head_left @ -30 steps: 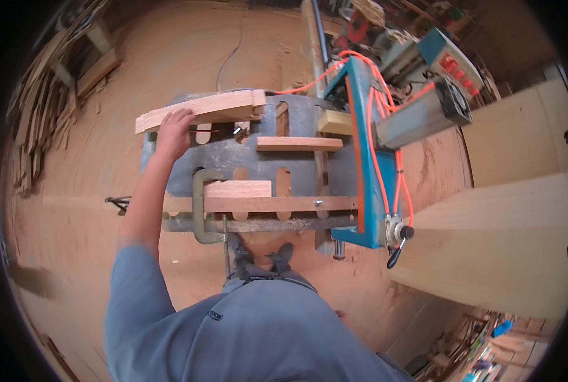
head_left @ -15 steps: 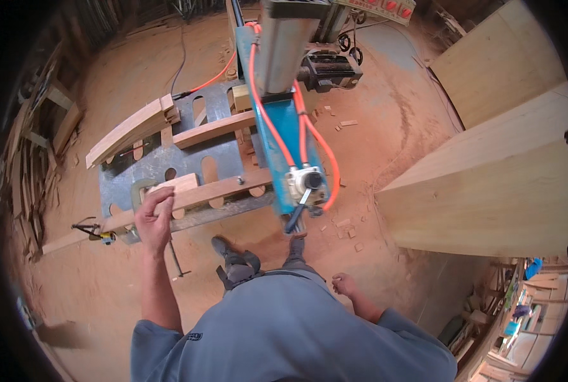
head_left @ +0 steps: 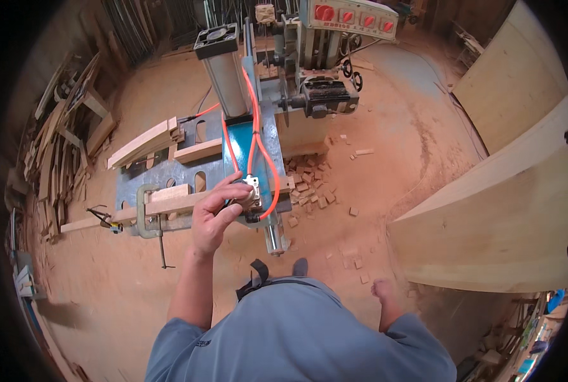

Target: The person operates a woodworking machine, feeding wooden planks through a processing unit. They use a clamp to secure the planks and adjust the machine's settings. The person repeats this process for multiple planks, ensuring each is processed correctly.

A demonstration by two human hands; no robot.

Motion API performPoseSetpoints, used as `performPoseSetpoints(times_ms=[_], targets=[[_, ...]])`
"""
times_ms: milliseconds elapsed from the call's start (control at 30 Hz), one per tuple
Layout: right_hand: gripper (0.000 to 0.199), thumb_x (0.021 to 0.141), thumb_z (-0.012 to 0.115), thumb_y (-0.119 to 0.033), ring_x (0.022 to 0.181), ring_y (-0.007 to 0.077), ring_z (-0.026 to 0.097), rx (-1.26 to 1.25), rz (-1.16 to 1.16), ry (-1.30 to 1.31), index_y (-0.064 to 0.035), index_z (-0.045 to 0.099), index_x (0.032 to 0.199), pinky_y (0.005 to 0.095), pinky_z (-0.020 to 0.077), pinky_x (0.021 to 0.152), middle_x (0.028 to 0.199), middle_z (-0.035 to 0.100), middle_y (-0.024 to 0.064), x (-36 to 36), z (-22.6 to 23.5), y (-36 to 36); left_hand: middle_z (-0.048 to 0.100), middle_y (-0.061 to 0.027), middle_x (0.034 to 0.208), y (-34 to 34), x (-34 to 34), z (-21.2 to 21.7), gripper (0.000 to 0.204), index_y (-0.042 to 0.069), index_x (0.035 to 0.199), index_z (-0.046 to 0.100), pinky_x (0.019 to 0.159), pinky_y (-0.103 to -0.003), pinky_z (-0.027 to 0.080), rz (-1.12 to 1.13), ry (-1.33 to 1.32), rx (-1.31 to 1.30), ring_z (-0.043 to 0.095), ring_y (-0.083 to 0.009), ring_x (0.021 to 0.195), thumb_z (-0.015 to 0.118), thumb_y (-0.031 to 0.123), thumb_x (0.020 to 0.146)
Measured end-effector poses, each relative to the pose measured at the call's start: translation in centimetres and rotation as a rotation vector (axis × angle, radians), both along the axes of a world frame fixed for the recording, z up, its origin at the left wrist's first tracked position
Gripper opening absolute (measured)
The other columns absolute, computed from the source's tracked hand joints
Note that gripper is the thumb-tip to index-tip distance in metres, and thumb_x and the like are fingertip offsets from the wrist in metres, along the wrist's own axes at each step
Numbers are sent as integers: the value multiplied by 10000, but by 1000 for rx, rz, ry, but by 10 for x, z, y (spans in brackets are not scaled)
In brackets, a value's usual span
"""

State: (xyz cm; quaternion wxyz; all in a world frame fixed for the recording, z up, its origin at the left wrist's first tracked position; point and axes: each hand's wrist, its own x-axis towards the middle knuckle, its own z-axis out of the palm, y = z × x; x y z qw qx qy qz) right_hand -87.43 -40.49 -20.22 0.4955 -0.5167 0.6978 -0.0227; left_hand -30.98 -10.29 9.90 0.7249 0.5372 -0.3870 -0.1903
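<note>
My left hand is closed on the small white hand valve at the near end of a blue machine arm. The fingers cover most of the valve, and its lever is hidden. Orange air hoses run along the arm, and an upright metal cylinder rises behind the hand. Under the arm, a long wooden strip lies along the near edge of the slotted metal table, beside a C-clamp. My right hand hangs low at my right side in a loose fist, with nothing visible in it.
Curved wooden pieces rest on the table's far left. A motor and round blade stand behind, below a panel of red switches. Wood offcuts litter the floor. Large wooden panels stand right, scrap lumber left.
My left hand has moved right, from above the wooden strip by the clamp onto the valve. My view has shifted, bringing the blade and the offcut pile into sight. My right hand stays low, still closed.
</note>
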Motion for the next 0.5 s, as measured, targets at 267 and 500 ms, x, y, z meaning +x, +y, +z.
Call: performPoseSetpoints(times_ms=[267, 500], targets=[[232, 937, 541, -108, 535, 138, 525, -525, 117, -127, -66, 591, 715, 301, 418, 490, 650, 566, 29, 86, 94, -94, 727, -146, 1147, -8, -4, -11, 301, -8, 1065, 724, 1212, -561, 284, 52, 43, -32, 572, -358, 1291, 651, 67, 784], [227, 939, 614, -200, 737, 260, 692, -1196, 417, -122, 9, 701, 914, 416, 512, 671, 793, 698, 174, 327, 260, -270, 705, -178, 1170, 4, -24, -11, 264, -37, 1067, 698, 1177, -517, 361, 221, 226, -234, 625, -322, 1211, 599, 81, 852]])
